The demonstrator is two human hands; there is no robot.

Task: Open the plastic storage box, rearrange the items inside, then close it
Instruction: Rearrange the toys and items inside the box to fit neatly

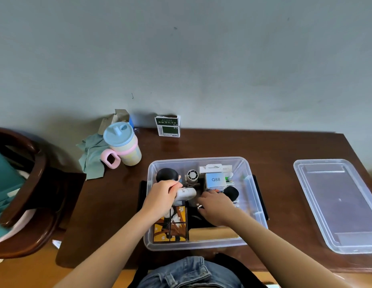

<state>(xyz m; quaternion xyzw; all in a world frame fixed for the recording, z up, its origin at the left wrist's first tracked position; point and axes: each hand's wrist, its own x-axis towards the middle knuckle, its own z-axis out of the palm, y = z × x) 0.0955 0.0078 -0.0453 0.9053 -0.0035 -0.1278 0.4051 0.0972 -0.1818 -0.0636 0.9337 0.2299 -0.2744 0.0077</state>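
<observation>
Left hand (161,197) grips white cylinder (186,193) lying sideways, pointing right.

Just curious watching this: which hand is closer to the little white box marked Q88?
The right hand. It reaches into the storage box just in front of the Q88 box. The left hand grips a white cylindrical item farther to that box's left.

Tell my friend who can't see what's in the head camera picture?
Two hands reach into an open clear box of small things on a brown table. The left hand grips a white tube; the right hand rests among the items. The lid lies to the right.
</observation>
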